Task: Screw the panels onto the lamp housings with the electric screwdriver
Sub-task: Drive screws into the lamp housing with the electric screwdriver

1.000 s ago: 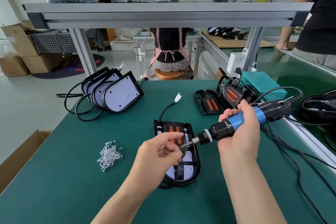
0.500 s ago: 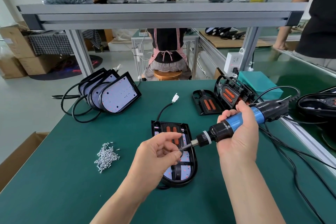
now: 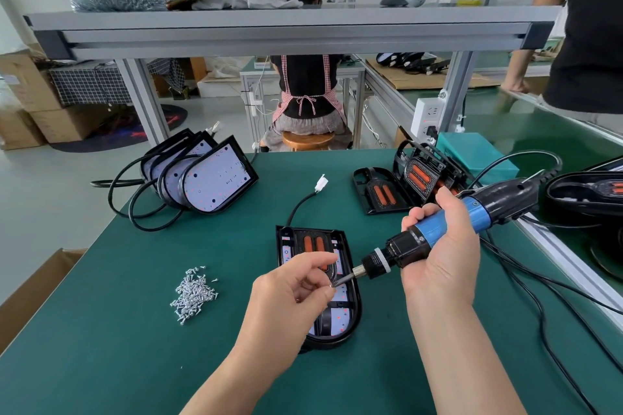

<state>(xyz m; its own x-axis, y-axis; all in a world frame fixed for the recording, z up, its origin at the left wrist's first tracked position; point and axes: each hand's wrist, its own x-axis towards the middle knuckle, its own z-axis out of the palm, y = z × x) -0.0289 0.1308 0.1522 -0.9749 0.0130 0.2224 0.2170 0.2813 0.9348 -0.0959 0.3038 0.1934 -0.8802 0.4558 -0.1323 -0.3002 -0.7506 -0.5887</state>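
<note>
Both grips work over the lamp housing (image 3: 353,315) flat on the desk (image 3: 135,347): left grip (image 3: 296,283) pinching a screw (image 3: 332,285) onto the bit (image 3: 344,279), right grip (image 3: 441,256) clasping the electric screwdriver (image 3: 435,229), which should seat squarely before lowering.

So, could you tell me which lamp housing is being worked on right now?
The lamp housing lying flat at mid-table, beneath the left hand pinching a screw and the electric screwdriver in the right hand; the others lean stacked at far left, untouched.
</note>
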